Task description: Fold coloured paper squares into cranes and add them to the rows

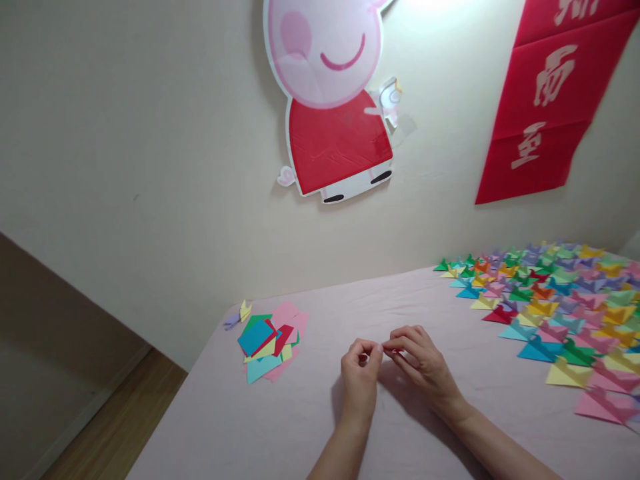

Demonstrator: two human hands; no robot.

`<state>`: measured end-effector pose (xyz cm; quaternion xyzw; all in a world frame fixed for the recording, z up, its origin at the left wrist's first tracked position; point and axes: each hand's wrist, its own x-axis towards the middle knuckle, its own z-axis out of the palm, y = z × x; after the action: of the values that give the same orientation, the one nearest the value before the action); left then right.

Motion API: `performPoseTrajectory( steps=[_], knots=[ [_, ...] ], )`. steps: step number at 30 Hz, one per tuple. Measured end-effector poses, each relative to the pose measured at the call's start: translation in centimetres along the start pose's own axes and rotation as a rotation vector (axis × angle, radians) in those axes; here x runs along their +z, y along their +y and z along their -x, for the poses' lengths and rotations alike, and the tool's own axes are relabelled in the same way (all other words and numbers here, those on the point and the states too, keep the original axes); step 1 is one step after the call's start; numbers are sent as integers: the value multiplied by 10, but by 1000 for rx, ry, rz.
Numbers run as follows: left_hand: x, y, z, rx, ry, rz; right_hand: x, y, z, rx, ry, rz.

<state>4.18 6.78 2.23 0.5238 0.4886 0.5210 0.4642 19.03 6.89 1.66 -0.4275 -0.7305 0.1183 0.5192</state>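
My left hand (361, 373) is closed in a pinch above the pink cloth, thumb against forefinger. Fingertips touching it from the right belong to my right hand (423, 367), whose fingers are bent and also pinched. Whatever sits between the fingertips is almost wholly hidden; only a small reddish trace shows there. To the left of my hands lies a loose pile of coloured paper sheets (263, 347) in blue, red, yellow, green and pink. Rows of folded paper birds (543, 333) in many colours stand on the right side.
A pink cloth (240, 433) covers the work surface, its edge running down at left. Beside the paper pile are a small yellow folded paper (245, 311) and a purple one (232, 322). Behind is a wall with a cartoon pig cutout (340, 140) and a red banner (537, 127).
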Motion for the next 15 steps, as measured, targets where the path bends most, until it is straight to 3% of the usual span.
performPoseTrajectory(
  steps=[15],
  knots=[
    [-10, 11, -8, -353, -192, 271, -1, -2, 0, 51, -12, -78]
  ],
)
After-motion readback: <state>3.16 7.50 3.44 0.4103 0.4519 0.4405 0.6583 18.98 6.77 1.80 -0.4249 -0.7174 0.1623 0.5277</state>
